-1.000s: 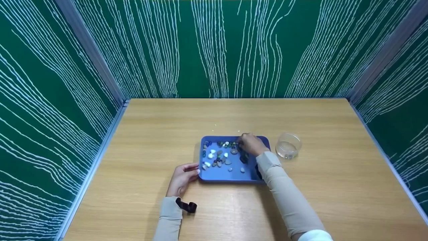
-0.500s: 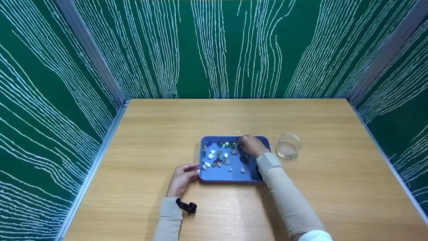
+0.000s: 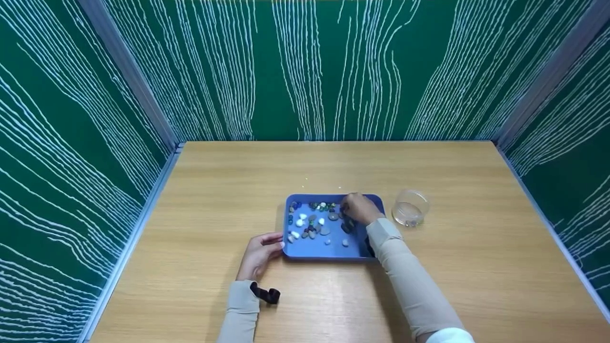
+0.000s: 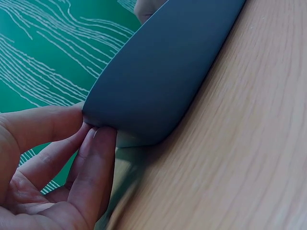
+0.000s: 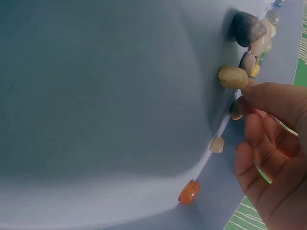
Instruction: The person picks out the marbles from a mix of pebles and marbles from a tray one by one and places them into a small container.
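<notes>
Sorting work appears barely begun, judging by how things lie: the clear cup, right of centre in the head view and just beside the tray, shows nothing inside that I can make out, while the blue tray at the middle of the frame holds the whole scatter of stones and glass beads; nearly all of the picking seems left to do.

Right hand sits over the tray's upper right area, fingers curled down among the pieces; the right wrist view shows the fingertips closing on a small brown pebble against the tray wall at the right of that frame — touching it, with the pinch seemingly just formed rather than lifted; a tan stone lies just above the fingertips, a pale chip and an orange stone lie lower along the wall, and a dark stone sits at the upper right with several pale beads.

Left hand is at the tray's lower left corner; the left wrist view shows thumb and fingers pressed on the tray corner, steadying it — gripping the rim, not any stone.

Count: one tray; one cup; two hands; one wooden table; loose pieces in the tray number roughly two to three dozen — too small and clustered to count exactly; two tiny pale specks lie on the table just above the tray.
</notes>
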`<state>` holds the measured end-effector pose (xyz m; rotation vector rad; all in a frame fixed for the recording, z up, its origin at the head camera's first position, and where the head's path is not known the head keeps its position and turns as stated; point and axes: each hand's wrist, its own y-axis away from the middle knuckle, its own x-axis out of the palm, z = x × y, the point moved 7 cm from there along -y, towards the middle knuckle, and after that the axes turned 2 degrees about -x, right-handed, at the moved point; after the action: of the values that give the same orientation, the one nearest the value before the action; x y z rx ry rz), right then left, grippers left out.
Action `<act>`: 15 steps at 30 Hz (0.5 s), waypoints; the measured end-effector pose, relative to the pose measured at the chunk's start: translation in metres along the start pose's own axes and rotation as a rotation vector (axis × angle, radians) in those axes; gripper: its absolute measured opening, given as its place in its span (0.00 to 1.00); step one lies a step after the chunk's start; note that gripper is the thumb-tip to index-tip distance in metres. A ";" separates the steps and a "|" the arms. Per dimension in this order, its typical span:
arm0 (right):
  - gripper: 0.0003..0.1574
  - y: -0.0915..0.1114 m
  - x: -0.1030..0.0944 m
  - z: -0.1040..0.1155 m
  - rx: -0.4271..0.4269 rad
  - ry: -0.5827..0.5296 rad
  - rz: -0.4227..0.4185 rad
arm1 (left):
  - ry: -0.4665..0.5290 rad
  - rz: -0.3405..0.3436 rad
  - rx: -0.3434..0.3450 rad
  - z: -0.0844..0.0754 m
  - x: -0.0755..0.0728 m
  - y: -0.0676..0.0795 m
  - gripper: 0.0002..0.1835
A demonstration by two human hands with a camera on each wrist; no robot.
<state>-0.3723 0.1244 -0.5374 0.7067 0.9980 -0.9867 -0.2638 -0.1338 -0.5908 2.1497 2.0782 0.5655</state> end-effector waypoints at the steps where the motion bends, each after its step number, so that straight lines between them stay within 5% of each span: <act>1: 0.12 0.001 -0.001 0.000 -0.007 0.001 -0.005 | -0.003 0.004 0.003 0.000 0.000 0.000 0.22; 15: 0.06 0.005 -0.005 -0.002 -0.027 -0.009 -0.027 | -0.009 0.016 0.000 -0.002 0.000 0.001 0.23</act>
<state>-0.3695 0.1296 -0.5328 0.6677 1.0133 -0.9975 -0.2635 -0.1344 -0.5890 2.1673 2.0585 0.5565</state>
